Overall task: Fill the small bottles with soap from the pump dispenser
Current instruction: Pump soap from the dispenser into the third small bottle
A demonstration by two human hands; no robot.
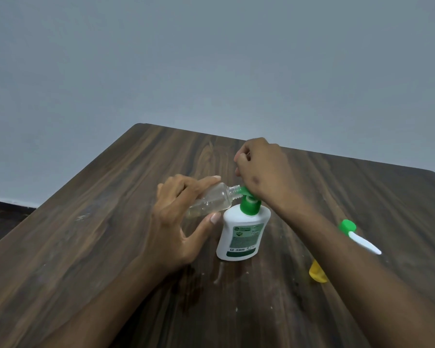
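Observation:
A white pump dispenser (pixel 242 234) with a green pump head (pixel 249 203) stands upright mid-table. My left hand (pixel 178 217) holds a small clear bottle (pixel 211 200) tilted on its side, its threaded mouth against the green nozzle. A little clear liquid lies in the bottle. My right hand (pixel 264 172) rests fisted on top of the pump head, its fingers curled; the heel of the hand covers the pump top.
On the dark wooden table (pixel 111 234), right of my right forearm, lies a green cap with a white tube (pixel 357 234). A yellow object (pixel 315 272) shows partly under that forearm. Small wet smears sit in front of the dispenser. A grey wall stands behind.

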